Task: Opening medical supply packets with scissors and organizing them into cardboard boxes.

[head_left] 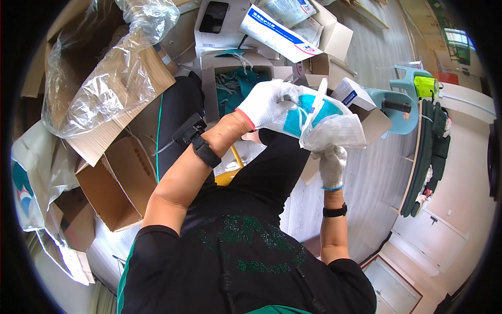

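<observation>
Both my hands wear white knit gloves. My left hand (267,104) is closed, its fingertips pinching the edge of a teal face mask (294,121) with white straps. Against the mask lies a clear plastic bag (337,133), which my right hand (331,163) grips from below. The mask looks partly inside clear plastic, though its exact position is hard to make out. Just beyond my left hand, an open cardboard box (210,97) holds several teal masks (241,83) with white straps.
An open carton (112,183) and clear plastic sheeting (99,99) lie at left. Far ahead are packaged bags (293,21), a white-and-blue printed sheet (280,32) and a black phone (214,17). A small white box (354,94) and blue stool (400,112) stand at right.
</observation>
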{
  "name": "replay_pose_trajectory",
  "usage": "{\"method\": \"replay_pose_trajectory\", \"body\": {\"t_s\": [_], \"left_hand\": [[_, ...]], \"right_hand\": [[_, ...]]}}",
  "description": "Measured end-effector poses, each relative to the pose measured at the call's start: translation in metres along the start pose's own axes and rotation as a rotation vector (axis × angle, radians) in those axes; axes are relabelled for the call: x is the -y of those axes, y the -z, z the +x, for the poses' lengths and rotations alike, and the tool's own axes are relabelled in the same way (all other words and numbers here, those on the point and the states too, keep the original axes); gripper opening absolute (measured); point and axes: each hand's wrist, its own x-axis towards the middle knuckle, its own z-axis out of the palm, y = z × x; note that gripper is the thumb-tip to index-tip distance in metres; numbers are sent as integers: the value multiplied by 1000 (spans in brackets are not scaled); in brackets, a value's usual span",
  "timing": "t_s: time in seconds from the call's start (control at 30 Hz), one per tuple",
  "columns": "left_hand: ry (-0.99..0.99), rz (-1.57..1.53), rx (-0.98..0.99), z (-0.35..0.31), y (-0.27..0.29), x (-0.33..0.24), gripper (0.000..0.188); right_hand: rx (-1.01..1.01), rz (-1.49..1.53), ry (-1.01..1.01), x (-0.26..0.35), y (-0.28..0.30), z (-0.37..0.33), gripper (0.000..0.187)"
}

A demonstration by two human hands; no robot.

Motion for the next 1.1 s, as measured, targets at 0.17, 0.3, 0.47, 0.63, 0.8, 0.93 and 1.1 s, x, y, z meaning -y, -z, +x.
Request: {"method": "replay_pose_trajectory", "body": {"t_s": [0.17,0.3,0.47,0.63,0.8,0.93,1.1], "left_hand": [[125,-198,-62,-6,-4,14,10],[249,-202,-170,-4,4,4,9],[298,-129,-319,-8,10,22,9],[236,-162,-296,3,20,15,11],[280,-148,-36,8,-3,4,31],[371,-399,69,11,-11,8,30],[407,-319,-83,1,-9,11,13]], "right_hand": [[-23,12,-14,-7,1,-2,34],[-99,56,-40,-10,11,-6,33],[-141,61,-43,-18,19,-5,32],[-163,112,-2,-19,39,-7,30],[-132,146,-15,-20,34,-6,28],[-101,105,-26,-13,23,-9,29],[-118,87,-50,-16,27,-13,28]]}}
